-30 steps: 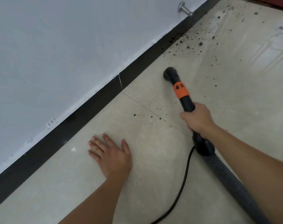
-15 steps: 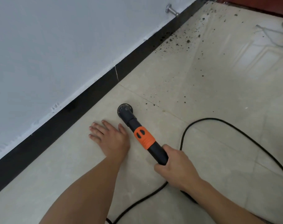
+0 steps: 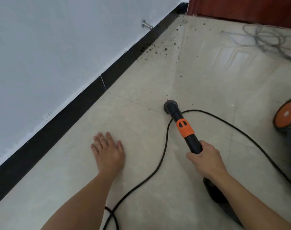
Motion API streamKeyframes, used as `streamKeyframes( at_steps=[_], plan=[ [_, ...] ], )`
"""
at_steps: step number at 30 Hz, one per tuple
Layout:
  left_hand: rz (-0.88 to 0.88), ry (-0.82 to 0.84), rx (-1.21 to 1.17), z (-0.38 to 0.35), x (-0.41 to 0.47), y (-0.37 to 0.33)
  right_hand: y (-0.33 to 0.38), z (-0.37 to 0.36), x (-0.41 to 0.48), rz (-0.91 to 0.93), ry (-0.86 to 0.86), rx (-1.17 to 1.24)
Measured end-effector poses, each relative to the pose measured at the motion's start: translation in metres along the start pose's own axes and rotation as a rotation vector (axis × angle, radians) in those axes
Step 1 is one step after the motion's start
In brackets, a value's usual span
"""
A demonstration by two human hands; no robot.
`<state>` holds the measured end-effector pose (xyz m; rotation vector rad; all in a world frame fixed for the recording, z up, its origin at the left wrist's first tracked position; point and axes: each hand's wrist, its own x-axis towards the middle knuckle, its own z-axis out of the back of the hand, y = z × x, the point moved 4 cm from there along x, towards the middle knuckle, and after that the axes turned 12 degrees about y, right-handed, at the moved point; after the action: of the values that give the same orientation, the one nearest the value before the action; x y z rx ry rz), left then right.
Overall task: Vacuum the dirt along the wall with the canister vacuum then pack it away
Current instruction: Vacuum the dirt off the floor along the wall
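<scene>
My right hand (image 3: 206,161) is gripping the black plastic vacuum wand with orange collar (image 3: 185,130), fingers curled round it. Its round nozzle (image 3: 170,106) is resting on the beige tiled floor (image 3: 207,83). My left hand (image 3: 108,151) is pressing flat on the floor, fingers spread. Dark dirt specks (image 3: 164,48) are lying along the black skirting (image 3: 75,117) toward the far corner. I'm judging it best to be keeping the nozzle flush and clear of the black cord (image 3: 164,146).

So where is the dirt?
In the head view, the dirt lies top centre, against the black baseboard just below the door stopper, beyond the vacuum wand.
</scene>
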<state>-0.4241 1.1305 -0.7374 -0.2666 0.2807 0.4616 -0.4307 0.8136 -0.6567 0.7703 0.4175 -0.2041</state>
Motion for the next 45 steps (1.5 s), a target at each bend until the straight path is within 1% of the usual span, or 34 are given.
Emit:
streamKeyframes(
  at_steps=[3, 5, 7, 9, 10, 12, 17, 20, 22, 24, 26, 28, 31, 33, 36, 39, 42, 45],
  plan=[
    [-0.015, 0.004, 0.02, -0.002, -0.009, 0.002, 0.005, -0.002, 0.002, -0.007, -0.026, -0.083],
    [-0.015, -0.002, 0.02, -0.002, -0.011, 0.002, 0.014, -0.02, -0.002, 0.045, 0.039, -0.202],
    [-0.01, -0.018, 0.02, -0.001, -0.01, 0.002, 0.027, -0.042, -0.007, 0.138, 0.133, -0.359],
    [-0.006, -0.024, 0.021, -0.001, -0.01, 0.002, 0.038, -0.053, -0.003, 0.209, 0.19, -0.444],
    [-0.007, -0.024, 0.025, -0.001, -0.01, 0.002, 0.04, -0.052, 0.004, 0.213, 0.184, -0.446],
    [-0.014, -0.016, 0.031, 0.0, -0.01, 0.002, 0.037, -0.035, 0.027, 0.153, 0.117, -0.396],
    [-0.015, -0.027, 0.014, 0.0, -0.01, 0.002, 0.007, 0.034, 0.082, -0.028, -0.135, -0.147],
    [-0.017, -0.034, 0.011, -0.001, -0.009, 0.002, -0.001, 0.05, 0.093, -0.03, -0.165, -0.053],
    [-0.013, -0.033, 0.009, -0.001, -0.009, 0.002, 0.006, 0.041, 0.09, 0.002, -0.123, -0.121],
    [-0.009, -0.037, 0.009, -0.001, -0.009, 0.002, 0.017, 0.019, 0.081, 0.046, -0.051, -0.257],
    [-0.008, -0.038, 0.01, 0.0, -0.009, 0.002, 0.035, -0.008, 0.066, 0.113, 0.057, -0.397],
    [-0.005, -0.039, 0.004, 0.0, -0.01, 0.002, 0.054, -0.037, 0.052, 0.215, 0.167, -0.479],
    [-0.002, -0.046, -0.026, 0.001, -0.009, 0.001, 0.082, -0.068, 0.04, 0.345, 0.268, -0.473],
    [-0.004, -0.027, -0.032, 0.001, -0.011, 0.0, 0.092, -0.078, 0.043, 0.375, 0.291, -0.439],
    [-0.015, -0.004, -0.014, 0.004, -0.014, 0.001, 0.094, -0.065, 0.065, 0.302, 0.235, -0.354],
    [-0.021, 0.015, -0.018, 0.004, -0.014, 0.002, 0.082, -0.029, 0.095, 0.177, 0.11, -0.215],
    [0.013, 0.012, 0.005, 0.003, -0.011, 0.001, 0.062, 0.007, 0.123, 0.07, 0.009, -0.1],
    [0.023, 0.001, 0.016, 0.002, -0.011, -0.001, 0.051, 0.023, 0.137, 0.029, -0.037, -0.048]
  ],
)
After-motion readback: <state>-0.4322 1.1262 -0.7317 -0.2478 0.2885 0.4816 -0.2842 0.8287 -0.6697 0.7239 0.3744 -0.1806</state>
